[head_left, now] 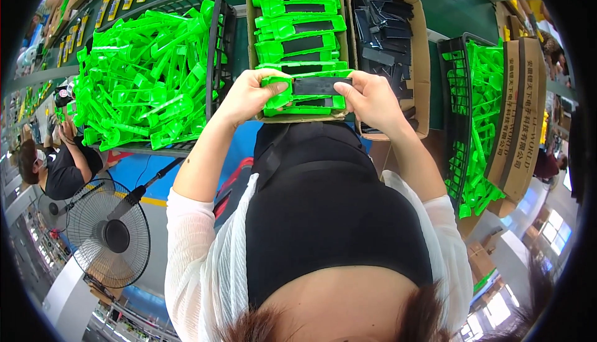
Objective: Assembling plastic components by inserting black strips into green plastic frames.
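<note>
"And here's the green holder (278, 97), right between the two hands! Who's got what?"

"Left hand (252, 98) grips its green end, thumb on top. Right hand (375, 102) pinches the other end, thumb on the black strip (314, 87)!"

"And around them?"

"Below and beyond both hands, a cardboard box (305, 118) of similar pieces! Left of the left hand, a black crate (216, 37) of loose green parts (146, 74); beyond the right, a carton (421, 43) of dark strips (392, 21)!"
</note>
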A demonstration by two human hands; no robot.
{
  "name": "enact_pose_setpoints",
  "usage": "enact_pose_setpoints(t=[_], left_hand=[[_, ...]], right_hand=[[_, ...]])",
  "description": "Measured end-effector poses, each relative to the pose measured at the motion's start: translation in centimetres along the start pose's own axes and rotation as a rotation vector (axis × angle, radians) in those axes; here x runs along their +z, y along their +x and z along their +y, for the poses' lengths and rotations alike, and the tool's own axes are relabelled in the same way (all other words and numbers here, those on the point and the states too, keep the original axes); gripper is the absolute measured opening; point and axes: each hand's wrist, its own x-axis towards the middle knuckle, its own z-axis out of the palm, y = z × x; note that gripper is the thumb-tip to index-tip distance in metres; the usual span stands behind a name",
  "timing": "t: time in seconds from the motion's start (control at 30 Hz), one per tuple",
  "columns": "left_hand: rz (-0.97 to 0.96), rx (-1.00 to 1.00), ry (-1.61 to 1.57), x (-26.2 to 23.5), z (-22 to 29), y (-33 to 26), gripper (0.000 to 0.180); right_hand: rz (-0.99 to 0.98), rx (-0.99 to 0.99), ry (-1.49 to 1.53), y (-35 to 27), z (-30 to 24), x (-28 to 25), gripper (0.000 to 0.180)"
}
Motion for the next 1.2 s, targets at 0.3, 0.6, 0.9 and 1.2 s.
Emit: enact_pose_setpoints(t=[0.3,0.6,0.9,1.2], left_hand=[[0.016,0.05,-0.052,0.3,-0.1,1.0,0.012],[0.05,0.343,1.009,1.6,0.0,0.8,0.021],[0.083,0.162,1.051,5.1,0.5,3.3,0.022],[0.311,0.689,1.506,-1.3,3.8,14.0,0.022]], right_hand=[[0.374,-0.225,-0.665,2.1,2.4,1.5,0.028],[0.142,0.015,-0.069,2.4,4.6,1.3,0.021],[0.19,-0.203,0.099,2.0,6.2,2.8,0.044],[0.14,-0.239,-0.486,-1.0,9.5,6.3,0.035]])
